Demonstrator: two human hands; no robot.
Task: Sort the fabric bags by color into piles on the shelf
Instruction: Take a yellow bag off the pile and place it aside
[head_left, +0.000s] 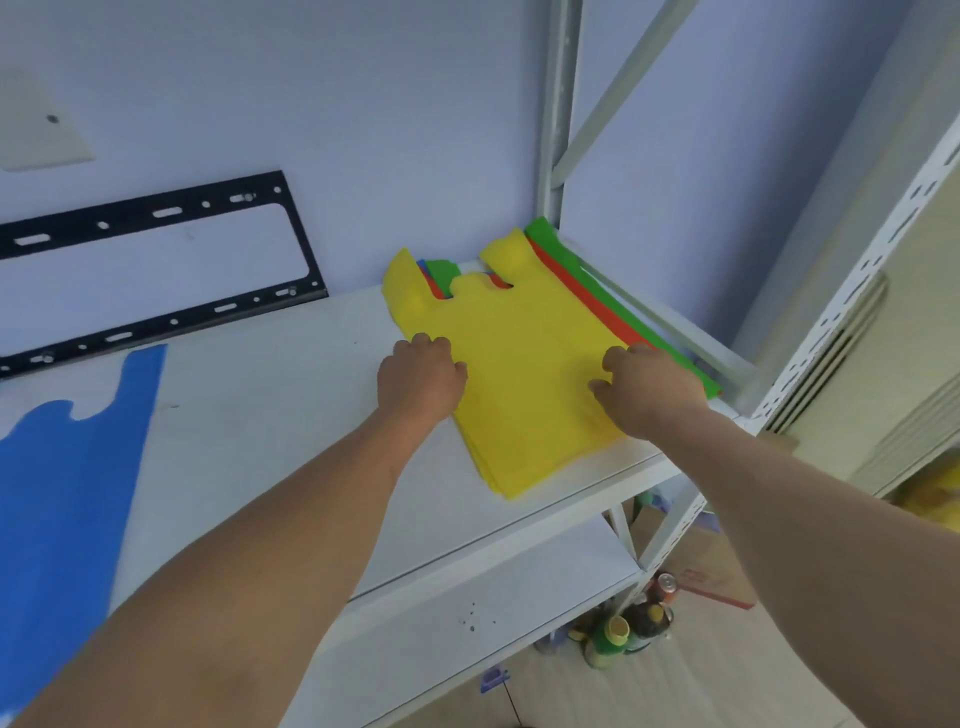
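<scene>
A stack of fabric bags lies at the right end of the white shelf (270, 415). A yellow bag (524, 364) is on top; red (587, 296), green (597, 280) and blue edges show beneath it. My left hand (421, 382) rests at the yellow bag's left edge with its fingers curled onto the fabric. My right hand (644, 389) sits on the bag's right side, fingers curled on the fabric there. Whether either hand pinches the bag is not clear. A blue bag (62, 467) lies flat by itself at the shelf's left end.
A black metal bracket (171, 270) leans on the wall behind the shelf. White shelf posts (558, 104) stand at the right. A lower shelf board (467, 613) sits beneath; bottles (618, 639) and a cardboard box (711, 577) are on the floor.
</scene>
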